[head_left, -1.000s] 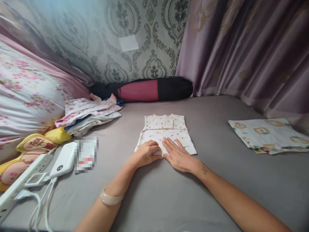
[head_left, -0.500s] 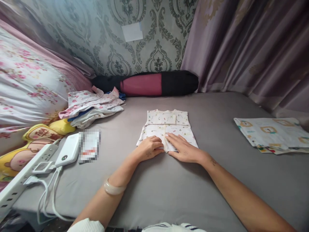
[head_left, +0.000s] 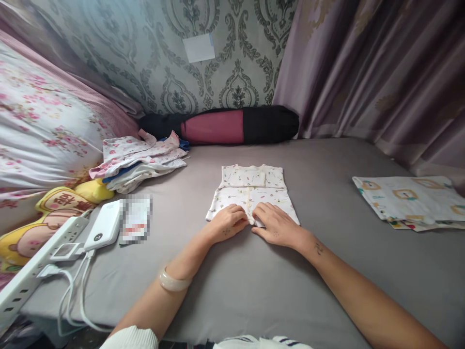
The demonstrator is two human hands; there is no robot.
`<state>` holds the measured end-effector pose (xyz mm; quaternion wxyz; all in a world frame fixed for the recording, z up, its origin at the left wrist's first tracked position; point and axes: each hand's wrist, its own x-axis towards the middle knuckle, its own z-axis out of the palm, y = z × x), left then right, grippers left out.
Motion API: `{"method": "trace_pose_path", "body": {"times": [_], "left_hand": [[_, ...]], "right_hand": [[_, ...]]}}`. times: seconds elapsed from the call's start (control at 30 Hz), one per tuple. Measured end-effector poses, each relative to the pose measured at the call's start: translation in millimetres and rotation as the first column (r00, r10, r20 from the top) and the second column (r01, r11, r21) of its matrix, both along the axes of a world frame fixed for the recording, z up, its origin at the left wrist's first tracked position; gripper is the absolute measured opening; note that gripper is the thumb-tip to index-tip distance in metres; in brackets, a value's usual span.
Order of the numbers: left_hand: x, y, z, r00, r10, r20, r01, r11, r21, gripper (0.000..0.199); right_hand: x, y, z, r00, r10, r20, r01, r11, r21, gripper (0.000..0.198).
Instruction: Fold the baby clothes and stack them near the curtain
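A small white baby shirt (head_left: 250, 182) with tiny coloured prints lies front up on the grey sheet. Its sleeves are folded in across the chest, and a cream button strip runs down the middle. My left hand (head_left: 228, 224) is closed on the bottom hem, just left of that strip, with thumb and fingers together. Right of the strip, my right hand (head_left: 278, 225) has its fingers bent over the hem and its thumb at the near edge, holding the cloth. The fingertips of both hands partly hide the hem.
A heap of clothes (head_left: 145, 160) lies at the back left, folded printed cloth (head_left: 410, 196) at the right. A white power bank (head_left: 104, 225), a blurred packet (head_left: 134, 220) and a power strip (head_left: 43, 261) with cables are on the left. A long black and red bag (head_left: 214, 127) lies along the wall.
My right hand was lying flatter with fingers stretched over the shirt; its fingers are now drawn back and bent at the hem. My left hand has shifted slightly right.
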<state>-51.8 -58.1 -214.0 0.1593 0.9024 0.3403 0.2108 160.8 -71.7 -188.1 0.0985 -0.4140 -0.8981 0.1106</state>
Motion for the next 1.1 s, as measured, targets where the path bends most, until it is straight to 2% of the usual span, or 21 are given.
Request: {"method": "trace_pose_path", "body": {"times": [0.17,0.27,0.4,0.5,0.6,0.67,0.73,0.8,0.9,1.0,1.1], "left_hand": [[-1.0,1.0,-1.7,0.986,0.126,0.112,-0.111,0.985,-0.13,0.02],[-1.3,-0.1,1.0,0.989,0.108,0.104,-0.097,0.99,-0.105,0.024],[-3.2,-0.2,1.5,0.996,0.078,0.039,-0.077,0.996,-0.042,0.039],[-5.0,0.3,1.4,0.999,0.036,0.011,-0.036,0.999,-0.026,0.025],[-5.5,-0.8,5.7,0.999,-0.023,0.03,0.024,0.999,-0.034,0.027],[-6.7,-1.3,10.1,0.998,-0.022,0.057,0.025,0.998,-0.055,0.028],[-11.0,0.0,12.6,0.992,0.084,0.095,-0.079,0.996,-0.049,0.029],[-20.0,4.1,11.0,0.951,0.282,0.129,-0.284,0.959,-0.002,0.03],[-40.2,13.6,1.5,0.81,0.569,0.143,-0.58,0.812,0.055,0.025],[-57.6,21.3,-8.1,0.705,0.706,0.068,-0.707,0.708,-0.016,0.021],[-62.6,23.0,-9.2,0.642,0.767,-0.005,-0.759,0.635,-0.143,0.023]], "right_hand": [[-5.1,1.3,-6.6,0.996,-0.015,0.092,0.003,0.991,0.132,0.009],[-7.2,2.4,-10.6,0.987,-0.027,0.156,-0.003,0.982,0.19,0.018],[-7.7,1.6,-10.7,0.984,-0.042,0.175,0.008,0.981,0.193,0.024],[-5.0,0.9,-5.9,0.993,-0.018,0.115,0.003,0.992,0.125,0.018],[2.6,3.9,3.4,1.0,-0.003,-0.018,0.002,0.999,-0.045,0.017],[12.0,9.1,11.6,0.994,-0.058,-0.096,0.042,0.986,-0.161,0.022],[25.6,16.3,19.7,0.978,-0.177,-0.11,0.15,0.964,-0.221,0.025],[42.6,24.3,25.7,0.944,-0.322,-0.067,0.301,0.928,-0.22,0.025],[68.6,35.0,26.1,0.872,-0.489,-0.009,0.478,0.856,-0.196,0.021],[86.1,43.2,16.7,0.832,-0.554,0.021,0.544,0.809,-0.224,0.015],[91.1,48.3,5.4,0.829,-0.558,0.019,0.543,0.797,-0.264,0.01]]}}
